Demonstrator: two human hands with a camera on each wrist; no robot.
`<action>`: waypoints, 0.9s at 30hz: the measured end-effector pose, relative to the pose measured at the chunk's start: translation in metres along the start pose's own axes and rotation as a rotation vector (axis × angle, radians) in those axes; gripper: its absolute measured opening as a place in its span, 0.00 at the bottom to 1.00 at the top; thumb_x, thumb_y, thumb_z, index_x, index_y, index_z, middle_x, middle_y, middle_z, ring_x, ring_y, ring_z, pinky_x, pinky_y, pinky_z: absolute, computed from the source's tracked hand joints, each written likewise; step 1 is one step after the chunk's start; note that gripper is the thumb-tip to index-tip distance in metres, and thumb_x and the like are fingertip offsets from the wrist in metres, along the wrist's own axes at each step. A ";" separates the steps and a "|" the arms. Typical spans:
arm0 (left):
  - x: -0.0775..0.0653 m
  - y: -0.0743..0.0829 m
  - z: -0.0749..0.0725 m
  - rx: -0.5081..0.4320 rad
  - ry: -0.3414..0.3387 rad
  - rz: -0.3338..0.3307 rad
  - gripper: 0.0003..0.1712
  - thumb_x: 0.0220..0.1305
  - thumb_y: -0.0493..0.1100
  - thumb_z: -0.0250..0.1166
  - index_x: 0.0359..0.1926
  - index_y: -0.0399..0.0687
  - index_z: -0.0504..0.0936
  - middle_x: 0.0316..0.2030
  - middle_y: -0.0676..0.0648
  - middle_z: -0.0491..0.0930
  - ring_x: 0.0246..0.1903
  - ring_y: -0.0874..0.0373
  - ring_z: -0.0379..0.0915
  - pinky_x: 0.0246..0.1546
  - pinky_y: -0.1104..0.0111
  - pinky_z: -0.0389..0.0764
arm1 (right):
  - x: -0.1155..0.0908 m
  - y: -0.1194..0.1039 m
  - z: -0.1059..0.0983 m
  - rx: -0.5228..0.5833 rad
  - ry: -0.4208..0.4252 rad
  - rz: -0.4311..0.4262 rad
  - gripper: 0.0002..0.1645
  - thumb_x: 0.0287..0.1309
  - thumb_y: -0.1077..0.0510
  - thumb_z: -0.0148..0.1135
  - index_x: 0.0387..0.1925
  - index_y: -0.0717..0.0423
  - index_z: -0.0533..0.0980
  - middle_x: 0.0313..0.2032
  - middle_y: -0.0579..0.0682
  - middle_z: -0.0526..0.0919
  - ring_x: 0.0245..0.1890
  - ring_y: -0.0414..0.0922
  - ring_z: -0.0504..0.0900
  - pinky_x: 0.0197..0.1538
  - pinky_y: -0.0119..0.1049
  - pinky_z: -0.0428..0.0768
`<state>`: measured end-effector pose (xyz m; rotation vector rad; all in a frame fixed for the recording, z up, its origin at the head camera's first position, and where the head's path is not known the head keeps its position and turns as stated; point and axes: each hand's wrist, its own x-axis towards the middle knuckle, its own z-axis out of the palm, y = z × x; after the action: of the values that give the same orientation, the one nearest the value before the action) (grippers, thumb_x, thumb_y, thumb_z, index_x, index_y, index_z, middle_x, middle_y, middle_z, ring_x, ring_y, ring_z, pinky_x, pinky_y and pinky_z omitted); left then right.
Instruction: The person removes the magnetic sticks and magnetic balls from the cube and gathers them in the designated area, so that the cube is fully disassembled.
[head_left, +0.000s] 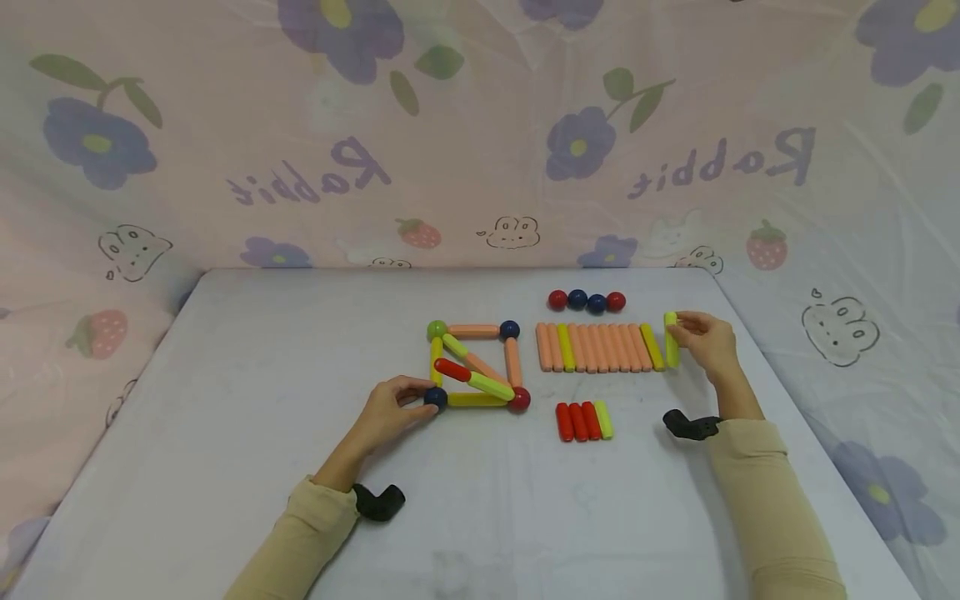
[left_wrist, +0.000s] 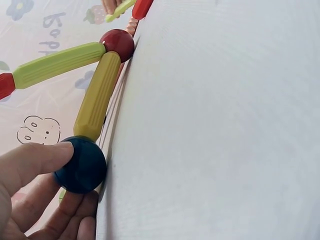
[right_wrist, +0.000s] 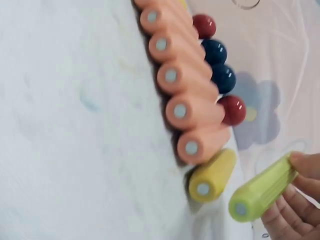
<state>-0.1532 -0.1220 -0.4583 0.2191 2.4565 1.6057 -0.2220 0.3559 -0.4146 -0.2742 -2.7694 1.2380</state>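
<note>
My left hand (head_left: 391,409) pinches a dark blue ball (left_wrist: 82,167) between thumb and fingers at the near left corner of a square frame. Magnetic building sticks form the frame's sides: a yellow stick (left_wrist: 97,97) runs from the blue ball to a red ball (head_left: 519,399). A green ball (head_left: 437,331) and another blue ball (head_left: 510,330) mark the far corners. From the red ball a light green stick (head_left: 491,385) with a red stick (head_left: 453,369) on its end slants up. My right hand (head_left: 705,340) pinches a yellow-green stick (right_wrist: 262,187) beside the stick row.
Peach and yellow sticks (head_left: 592,347) lie side by side right of the frame. Behind them sit red and blue balls (head_left: 577,298) in a line. Several short red sticks (head_left: 577,422) and a light green stick (head_left: 603,419) lie nearer on the white table (head_left: 225,417). A printed curtain (head_left: 465,125) hangs behind.
</note>
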 end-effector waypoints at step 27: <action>0.000 0.002 -0.001 -0.002 -0.018 -0.005 0.21 0.59 0.36 0.68 0.53 0.33 0.79 0.56 0.33 0.77 0.59 0.41 0.75 0.61 0.57 0.77 | 0.009 0.009 0.010 -0.148 0.002 0.056 0.25 0.65 0.54 0.58 0.54 0.72 0.74 0.51 0.73 0.79 0.22 0.20 0.69 0.29 0.17 0.71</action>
<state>-0.1530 -0.1221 -0.4564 0.2262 2.4397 1.5973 -0.2315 0.3563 -0.4283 -0.3665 -2.8747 1.0441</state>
